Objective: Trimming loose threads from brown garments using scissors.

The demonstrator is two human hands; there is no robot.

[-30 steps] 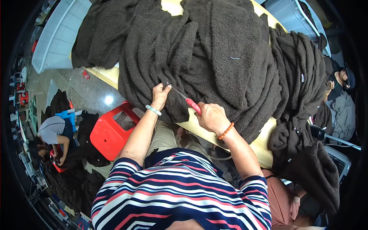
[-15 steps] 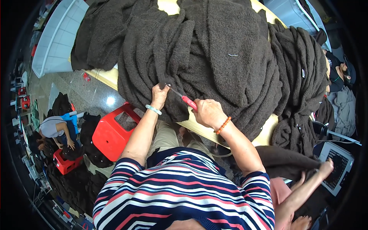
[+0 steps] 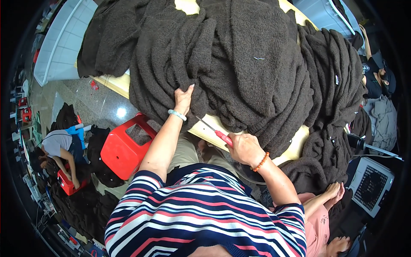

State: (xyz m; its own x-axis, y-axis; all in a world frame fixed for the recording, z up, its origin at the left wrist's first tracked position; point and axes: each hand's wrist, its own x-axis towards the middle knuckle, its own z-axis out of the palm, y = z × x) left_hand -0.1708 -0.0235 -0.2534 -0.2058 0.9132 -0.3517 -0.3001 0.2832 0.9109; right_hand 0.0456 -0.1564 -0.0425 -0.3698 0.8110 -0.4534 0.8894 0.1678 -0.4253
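red-handled tool (image 3: 223, 138) now sits farther from the left hand (image 3: 183, 100), which grips brown cloth (image 3: 265, 77); the right hand (image 3: 246, 149) clasps the tool beside the bench (image 3: 300, 138).

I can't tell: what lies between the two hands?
Head view: the red-handled tool in the right hand points toward the left hand over a strip of pale yellow table, with dark brown cloth nearest the left hand.

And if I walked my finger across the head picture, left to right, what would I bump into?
Pale plastic bin, big red stool, pale green bracelet, red-handled tool, orange bead bracelet, white box with a black grid.
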